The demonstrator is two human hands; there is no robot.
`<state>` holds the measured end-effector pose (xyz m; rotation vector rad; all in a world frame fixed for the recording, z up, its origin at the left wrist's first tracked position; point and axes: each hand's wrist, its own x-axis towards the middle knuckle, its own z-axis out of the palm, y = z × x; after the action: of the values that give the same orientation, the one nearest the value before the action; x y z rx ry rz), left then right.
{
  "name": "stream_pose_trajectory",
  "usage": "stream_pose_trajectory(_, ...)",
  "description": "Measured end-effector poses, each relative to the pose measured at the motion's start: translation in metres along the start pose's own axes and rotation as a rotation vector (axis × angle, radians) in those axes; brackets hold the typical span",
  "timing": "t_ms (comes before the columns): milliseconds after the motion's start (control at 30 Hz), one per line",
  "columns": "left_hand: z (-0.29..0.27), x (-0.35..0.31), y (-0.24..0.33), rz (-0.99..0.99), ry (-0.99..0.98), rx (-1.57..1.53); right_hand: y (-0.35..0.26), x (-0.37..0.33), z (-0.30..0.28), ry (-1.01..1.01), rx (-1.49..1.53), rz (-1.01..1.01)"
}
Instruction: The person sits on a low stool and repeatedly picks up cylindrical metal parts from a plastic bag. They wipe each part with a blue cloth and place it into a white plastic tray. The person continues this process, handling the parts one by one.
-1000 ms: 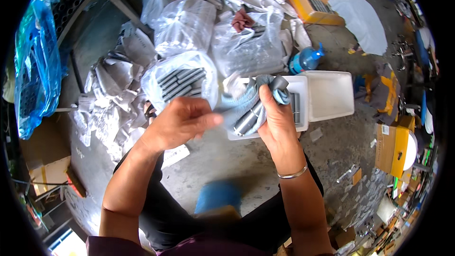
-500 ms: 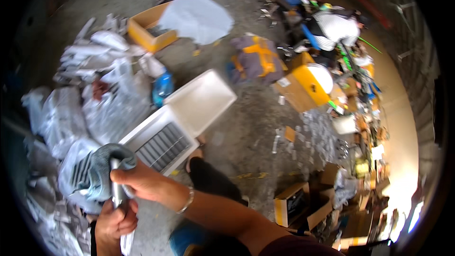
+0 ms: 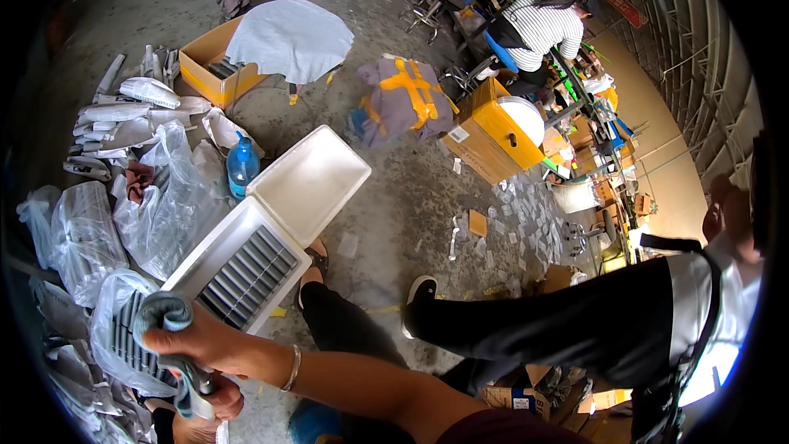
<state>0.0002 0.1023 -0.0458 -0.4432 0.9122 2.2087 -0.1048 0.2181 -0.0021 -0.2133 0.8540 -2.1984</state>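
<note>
My right hand (image 3: 197,335), with a bracelet at its wrist, is closed on a grey-blue cloth (image 3: 164,312). The cloth is bunched and hangs down past the fingers. Just below, my left hand (image 3: 220,401) is closed round a silvery metal tube (image 3: 222,432), most of it hidden by the hands and cloth. Beside them stands a white foam box (image 3: 275,302) with several grey metal tubes (image 3: 248,278) lying in a row inside. Its white lid or second half (image 3: 312,181) adjoins the far side. A clear plastic bag (image 3: 123,292) with more tubes lies left of my hands.
Wrapped bundles (image 3: 123,119) and plastic bags (image 3: 177,222) cover the left floor, near a blue bottle (image 3: 242,166). Farther off are a cloth-draped carton (image 3: 222,94), a taped bundle (image 3: 403,103) and a yellow carton (image 3: 493,136). A person in black trousers (image 3: 559,321) stands close right; others work beyond.
The person in black trousers has come into view at the right. My right hand and the cloth have moved down and left; the cloth now covers tube that showed before. The view has shifted.
</note>
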Motion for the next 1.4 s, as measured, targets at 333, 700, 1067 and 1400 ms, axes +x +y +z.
stream_pose_trajectory(333, 0.018, 0.019, -0.005, 0.191, 0.489, 0.388, 0.026, 0.017, -0.016, 0.250, -0.166, -0.100)
stream_pose_trajectory(700, -0.002, -0.014, -0.007, 0.019, -0.220, -0.055, 0.018, -0.003, 0.004, -0.257, 0.326, 0.107)
stream_pose_trajectory(1067, 0.022, -0.008, 0.003, 0.115, 0.190, 0.176, 0.002, 0.010, 0.005, 0.061, 0.002, 0.007)
stream_pose_trajectory(1400, 0.007, -0.004, 0.008, 0.196, 0.309, 0.190, 0.032, 0.026, -0.022, 0.195, 0.132, -0.079)
